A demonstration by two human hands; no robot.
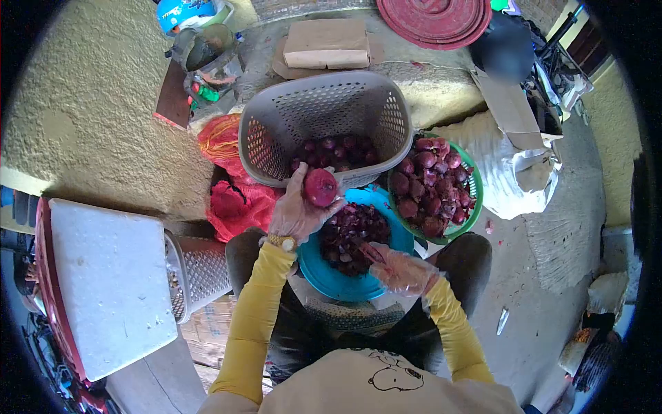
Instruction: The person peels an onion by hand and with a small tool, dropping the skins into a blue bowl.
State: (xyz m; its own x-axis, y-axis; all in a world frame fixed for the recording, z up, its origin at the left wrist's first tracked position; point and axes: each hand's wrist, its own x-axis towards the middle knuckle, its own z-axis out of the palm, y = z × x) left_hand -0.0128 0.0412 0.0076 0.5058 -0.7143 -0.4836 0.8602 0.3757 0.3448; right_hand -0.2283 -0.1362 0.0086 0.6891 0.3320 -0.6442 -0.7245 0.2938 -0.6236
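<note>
My left hand (298, 210), in a clear plastic glove, grips a peeled-looking red onion (321, 188) near the front rim of the grey perforated basket (324, 90). Deeper in that basket lie more red onions (329, 143). My right hand (403, 269), also gloved, is closed around what looks like a small knife (370, 252), its blade hard to make out against the dark peels. Below both hands is a blue basin (314, 265) with onion skins (352, 228) in it. To the right, a green basket (476, 196) is heaped with unpeeled red onions (431, 183).
Red mesh sacks (238, 200) lie left of the grey basket. A white foam lid (114, 283) and another grey basket (200, 269) stand further left. At the right are a white sack (527, 186) and a knife-like object (503, 321) on the floor. A red lid (436, 21) lies behind.
</note>
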